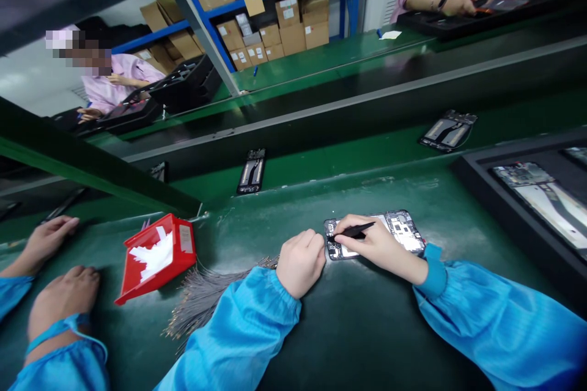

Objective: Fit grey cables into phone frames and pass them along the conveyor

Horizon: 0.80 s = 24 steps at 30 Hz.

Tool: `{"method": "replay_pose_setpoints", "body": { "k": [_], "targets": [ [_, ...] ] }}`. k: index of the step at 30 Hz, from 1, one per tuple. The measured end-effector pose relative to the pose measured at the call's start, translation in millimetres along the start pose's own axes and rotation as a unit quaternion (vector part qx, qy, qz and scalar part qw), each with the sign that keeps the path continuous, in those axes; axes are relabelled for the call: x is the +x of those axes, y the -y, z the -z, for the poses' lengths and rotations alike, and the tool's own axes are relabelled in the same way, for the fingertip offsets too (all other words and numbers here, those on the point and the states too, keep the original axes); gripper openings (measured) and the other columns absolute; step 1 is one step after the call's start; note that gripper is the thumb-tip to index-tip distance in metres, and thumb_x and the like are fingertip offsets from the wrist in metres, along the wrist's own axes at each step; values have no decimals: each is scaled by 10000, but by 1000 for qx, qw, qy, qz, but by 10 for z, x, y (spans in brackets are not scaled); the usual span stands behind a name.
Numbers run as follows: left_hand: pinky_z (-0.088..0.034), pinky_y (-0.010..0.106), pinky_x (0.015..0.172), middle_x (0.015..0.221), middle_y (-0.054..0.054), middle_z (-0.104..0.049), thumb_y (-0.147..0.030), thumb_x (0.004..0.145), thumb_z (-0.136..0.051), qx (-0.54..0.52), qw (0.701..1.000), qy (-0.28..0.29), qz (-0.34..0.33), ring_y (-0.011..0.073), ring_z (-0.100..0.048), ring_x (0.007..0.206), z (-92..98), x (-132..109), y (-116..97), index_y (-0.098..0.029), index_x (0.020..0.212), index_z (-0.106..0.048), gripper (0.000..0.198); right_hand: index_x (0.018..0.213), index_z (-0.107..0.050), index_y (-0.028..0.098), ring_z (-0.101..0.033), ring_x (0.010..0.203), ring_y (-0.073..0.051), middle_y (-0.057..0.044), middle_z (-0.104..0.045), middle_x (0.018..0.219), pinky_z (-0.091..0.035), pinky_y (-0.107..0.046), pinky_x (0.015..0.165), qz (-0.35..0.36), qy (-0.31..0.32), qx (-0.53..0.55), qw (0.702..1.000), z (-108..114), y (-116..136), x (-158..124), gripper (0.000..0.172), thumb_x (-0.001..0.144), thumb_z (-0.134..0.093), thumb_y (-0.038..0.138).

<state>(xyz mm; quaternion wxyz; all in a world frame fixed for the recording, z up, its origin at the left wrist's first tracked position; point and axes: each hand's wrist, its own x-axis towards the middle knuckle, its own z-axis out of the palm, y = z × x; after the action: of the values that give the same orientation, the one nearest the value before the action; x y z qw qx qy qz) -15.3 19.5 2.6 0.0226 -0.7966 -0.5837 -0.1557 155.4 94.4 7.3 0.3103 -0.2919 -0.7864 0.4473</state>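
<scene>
An opened phone body (403, 231) lies flat on the green mat in front of me. My right hand (373, 245) rests on it and pinches black tweezers (353, 232), whose tip points left at the phone's left end. My left hand (300, 261) is curled into a loose fist and presses against the phone's left edge. A bundle of thin grey cables (206, 296) lies just left of my left sleeve.
A red bin (158, 256) with white bits sits at left, next to a co-worker's two hands (62, 293). Phone frames (252, 171) (448, 131) lie on the belt. A black tray (532, 195) stands at right. People in pink work across the line.
</scene>
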Motion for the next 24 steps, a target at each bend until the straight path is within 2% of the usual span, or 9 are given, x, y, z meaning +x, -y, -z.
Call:
{"method": "replay_pose_setpoints", "body": {
  "k": [12,24],
  "targets": [
    [-316,261,552,643,-1,-445,-155,838,-399,64,997,-39,-17,133,-420,598,-42,-13,-3,-181,656,-472,198,797,-613,183,-588,737,-145,-19,-639,785,-456,-263,668,-1,1,-3,1000,-6,18,7,61,785,-577,232],
    [-313,263,555,657,2,-457,-154,827,-381,50,998,-25,-28,135,-421,601,-35,-16,-4,-181,678,-468,174,770,-600,178,-578,690,-135,-15,-627,749,-448,-254,634,0,17,-6,1000,11,60,2,54,786,-554,202]
  ]
}}
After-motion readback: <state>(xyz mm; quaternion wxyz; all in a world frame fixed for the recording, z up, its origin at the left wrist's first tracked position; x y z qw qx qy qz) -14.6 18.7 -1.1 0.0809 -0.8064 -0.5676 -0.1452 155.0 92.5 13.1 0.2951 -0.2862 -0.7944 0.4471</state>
